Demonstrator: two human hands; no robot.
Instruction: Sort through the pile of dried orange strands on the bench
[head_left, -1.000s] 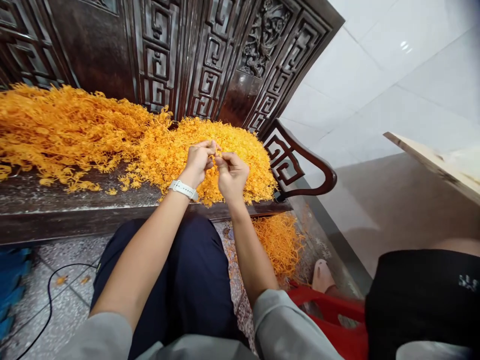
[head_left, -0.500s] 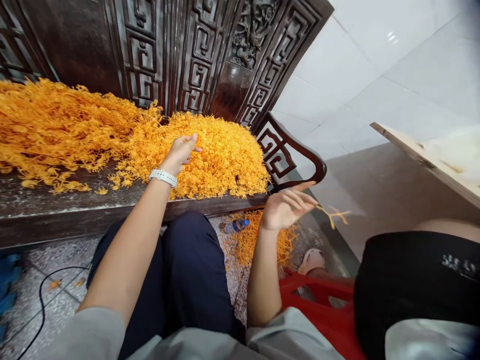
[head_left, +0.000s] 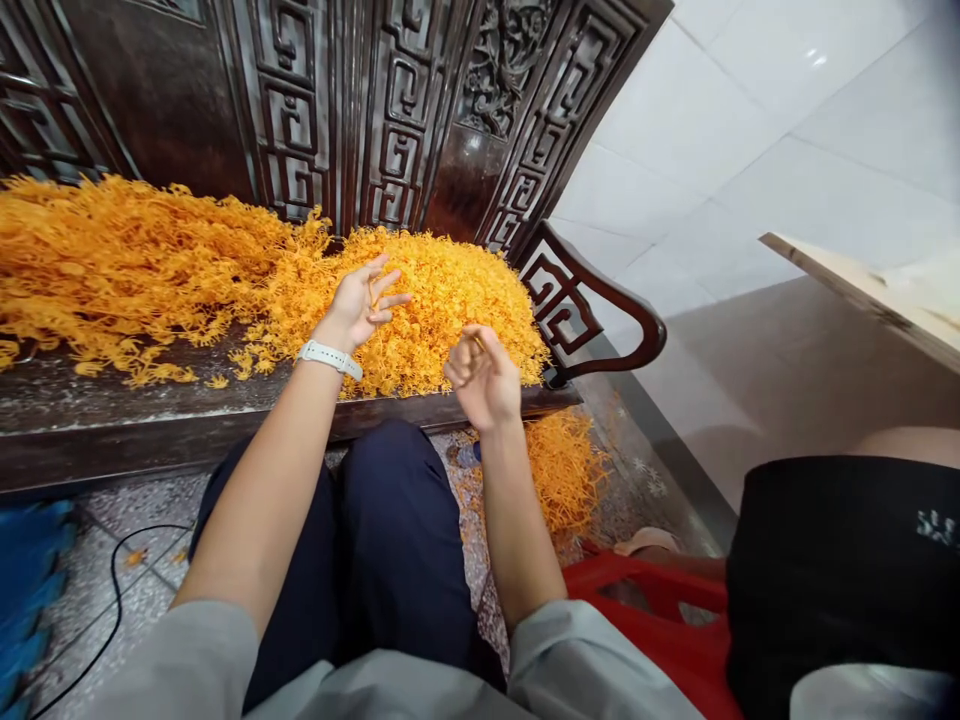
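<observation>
A big heap of small orange plastic pieces [head_left: 442, 290], shaped like little flowers or spiders, covers the right end of a dark wooden bench seat. Over its left part, my left hand [head_left: 364, 300] is open with fingers spread; a pale watch strap circles the wrist. My right hand [head_left: 487, 380] is at the heap's front edge, palm towards me, its fingers curled in loosely. Nothing shows in either hand. Further left lies a second heap of longer orange pieces [head_left: 135, 270]. Thin orange stems [head_left: 566, 470] are piled on the floor beyond my right forearm.
The bench has a carved back [head_left: 397, 130] and a curved armrest [head_left: 637, 340]. A bottle [head_left: 469, 455] is partly hidden by my right forearm. To the right are a red plastic stool [head_left: 660, 610], another person's dark-clothed leg [head_left: 840, 570] and a board edge [head_left: 847, 285]. A black cable [head_left: 116, 590] crosses the floor.
My right hand has swung left from beside the armrest to the heap; the orange branched stem at its fingertips is no longer visible. My left hand's fingers have spread.
</observation>
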